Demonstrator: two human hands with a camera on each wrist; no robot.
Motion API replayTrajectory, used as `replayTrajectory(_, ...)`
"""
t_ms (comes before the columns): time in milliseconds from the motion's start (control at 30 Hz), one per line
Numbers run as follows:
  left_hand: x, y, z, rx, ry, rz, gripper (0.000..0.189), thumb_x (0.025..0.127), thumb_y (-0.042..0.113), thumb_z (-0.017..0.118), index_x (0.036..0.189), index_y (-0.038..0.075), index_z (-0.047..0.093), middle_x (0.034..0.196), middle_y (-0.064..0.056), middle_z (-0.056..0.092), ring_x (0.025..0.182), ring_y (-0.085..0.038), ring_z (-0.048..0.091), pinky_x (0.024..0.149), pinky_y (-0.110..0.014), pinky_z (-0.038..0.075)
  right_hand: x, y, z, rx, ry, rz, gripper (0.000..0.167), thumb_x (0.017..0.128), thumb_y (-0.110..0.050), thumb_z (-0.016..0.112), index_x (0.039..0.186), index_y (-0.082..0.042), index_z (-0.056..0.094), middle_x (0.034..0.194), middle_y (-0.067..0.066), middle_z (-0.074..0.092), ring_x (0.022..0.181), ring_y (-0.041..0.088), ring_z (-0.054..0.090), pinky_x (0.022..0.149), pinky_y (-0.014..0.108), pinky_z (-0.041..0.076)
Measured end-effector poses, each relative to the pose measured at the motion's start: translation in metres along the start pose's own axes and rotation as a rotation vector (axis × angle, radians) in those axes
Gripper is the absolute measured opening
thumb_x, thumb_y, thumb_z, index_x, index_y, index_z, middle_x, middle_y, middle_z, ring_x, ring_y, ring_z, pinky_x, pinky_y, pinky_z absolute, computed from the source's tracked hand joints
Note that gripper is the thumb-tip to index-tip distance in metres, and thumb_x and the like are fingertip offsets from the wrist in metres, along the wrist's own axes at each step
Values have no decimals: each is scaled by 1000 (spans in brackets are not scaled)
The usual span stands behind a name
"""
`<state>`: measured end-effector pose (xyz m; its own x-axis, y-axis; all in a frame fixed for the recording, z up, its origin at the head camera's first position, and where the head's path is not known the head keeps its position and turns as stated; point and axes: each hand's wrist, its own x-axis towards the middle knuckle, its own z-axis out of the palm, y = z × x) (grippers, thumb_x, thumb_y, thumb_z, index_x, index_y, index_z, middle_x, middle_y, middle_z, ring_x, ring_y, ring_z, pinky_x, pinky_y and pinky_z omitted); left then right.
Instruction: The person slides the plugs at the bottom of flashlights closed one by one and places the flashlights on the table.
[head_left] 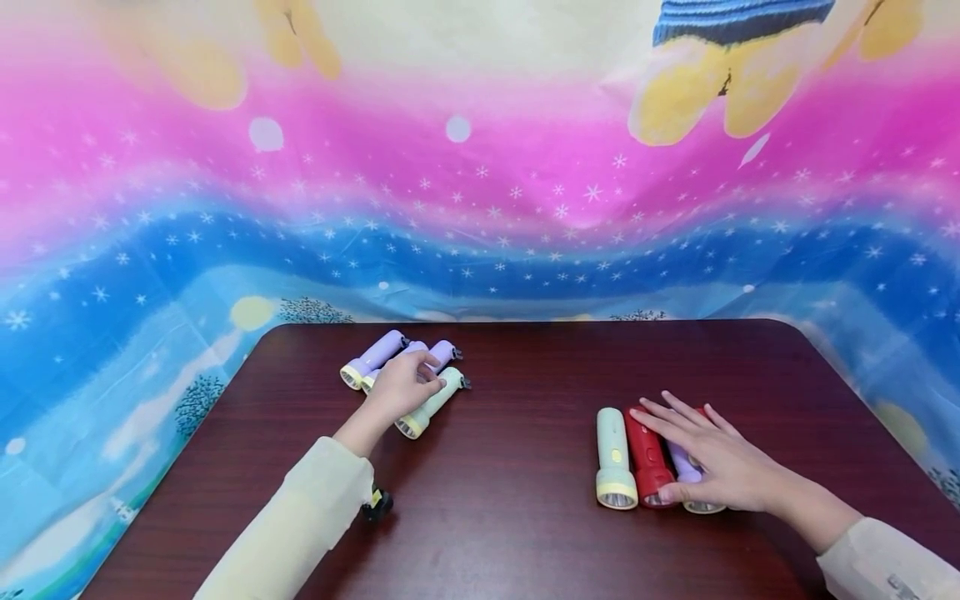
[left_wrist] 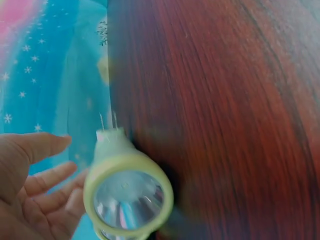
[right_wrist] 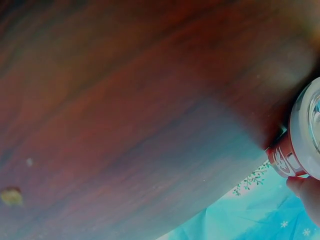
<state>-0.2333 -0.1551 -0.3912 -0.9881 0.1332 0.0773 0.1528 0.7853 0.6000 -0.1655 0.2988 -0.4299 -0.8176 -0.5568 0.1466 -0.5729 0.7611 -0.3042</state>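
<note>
In the head view my left hand (head_left: 397, 387) hovers over a slanted group of flashlights at the table's far left. A pale green flashlight (head_left: 442, 394) lies nearest, with purple flashlights (head_left: 378, 354) behind it, partly covered by the hand. The left wrist view shows the thumb and loosely bent fingers (left_wrist: 52, 192) beside the green flashlight's yellow-rimmed head (left_wrist: 91, 197), apart from it. My right hand (head_left: 727, 462) is spread over a side-by-side row: a green flashlight (head_left: 611, 442), a red flashlight (head_left: 647, 450) and a purple flashlight (head_left: 682, 463). Its thumb lies at the red one's head.
A dark reddish-brown table (head_left: 517, 467) carries both groups. Behind it hangs a pink and blue printed cloth (head_left: 480, 192) along the far and side edges. A small black object (head_left: 378, 506) sits at the left cuff.
</note>
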Motion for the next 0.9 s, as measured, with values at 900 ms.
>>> replayTrajectory(900,3,-12,8,-78,-277,116,46,87,14,76,128,-1,62,116,-20,71,107,-30,69,92,-40,56,0,0,1,-7,3,7,94,73,-58,78,154,-34,35,160,6,36,155,20,11,110,73,19)
